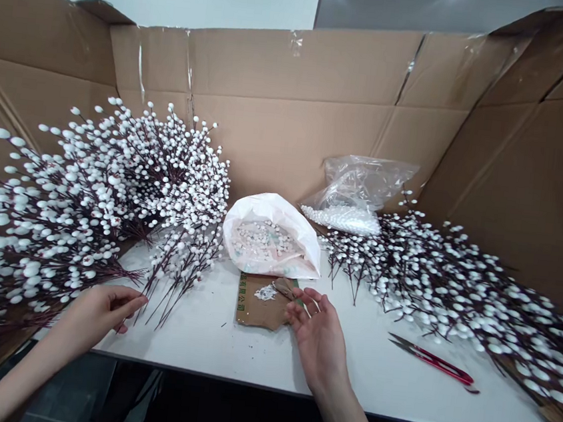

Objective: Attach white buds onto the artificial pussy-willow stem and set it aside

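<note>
My left hand (100,313) is closed in a pinch at the left, its fingertips at the thin dark stem of a white-berry spray (183,261) that lies on the table. My right hand (318,342) is palm up with loosely curled fingers apart, at the right edge of a cardboard piece (255,312). White paste (266,292) is smeared on that cardboard. A small brown flap (283,286) lies by my right fingertips; whether they touch it I cannot tell. Just behind stands an open white bag (246,210) with loose white berries inside.
Large bunches of berry sprays (129,175) fill the left side, and more sprays (436,274) lie at the right. Red-handled thread snips (434,361) rest on the white table (187,342). A clear plastic bag (365,179) leans at the back. Cardboard walls (296,71) enclose the table.
</note>
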### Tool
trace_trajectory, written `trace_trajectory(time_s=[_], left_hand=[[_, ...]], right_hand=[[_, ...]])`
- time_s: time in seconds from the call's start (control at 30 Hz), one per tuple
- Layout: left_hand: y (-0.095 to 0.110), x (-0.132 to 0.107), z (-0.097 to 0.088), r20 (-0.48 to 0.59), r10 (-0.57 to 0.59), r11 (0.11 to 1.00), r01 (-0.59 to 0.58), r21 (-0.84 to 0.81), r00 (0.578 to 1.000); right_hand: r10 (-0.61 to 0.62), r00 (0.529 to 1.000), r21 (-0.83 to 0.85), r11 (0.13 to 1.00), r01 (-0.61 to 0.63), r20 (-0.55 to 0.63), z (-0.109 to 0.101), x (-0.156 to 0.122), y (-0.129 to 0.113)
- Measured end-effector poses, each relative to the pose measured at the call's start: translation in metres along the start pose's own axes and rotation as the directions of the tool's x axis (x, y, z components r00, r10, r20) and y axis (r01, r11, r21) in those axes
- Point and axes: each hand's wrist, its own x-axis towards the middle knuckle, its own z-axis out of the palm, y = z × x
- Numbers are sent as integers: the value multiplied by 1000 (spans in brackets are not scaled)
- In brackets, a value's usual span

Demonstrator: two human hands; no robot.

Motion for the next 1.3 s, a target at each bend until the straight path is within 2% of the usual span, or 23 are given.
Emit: trace_trajectory(time_s=[0.1, 0.2, 0.53, 0.83, 1.0, 1.17, 1.3], left_hand=[[7, 7, 4, -24, 36, 994, -34, 101, 999], [17, 12, 9, -25, 56, 991, -52, 123, 998], [36, 32, 15, -155, 110, 949, -58, 309, 982], [34, 38, 21, -253, 119, 937, -24, 349, 960], [28, 47, 28, -289, 144, 896, -1, 444, 946], [23, 47, 34, -236, 186, 876, -52, 479, 954], [21, 41, 32, -222, 118, 920, -23, 391, 968]], right_hand=[[17, 999, 54, 998, -16, -29, -11, 1, 5], [10, 999, 113, 994, -6, -31, -18, 1, 7], [-72, 996, 124, 990, 66, 43, -22, -6, 6], [-92, 994, 95, 992, 86, 63, -22, -8, 6], [-86, 994, 98, 992, 79, 65, -21, -7, 6], [-81, 994, 106, 992, 73, 73, -24, -7, 6], [-79, 994, 113, 991, 70, 79, -24, -7, 6]])
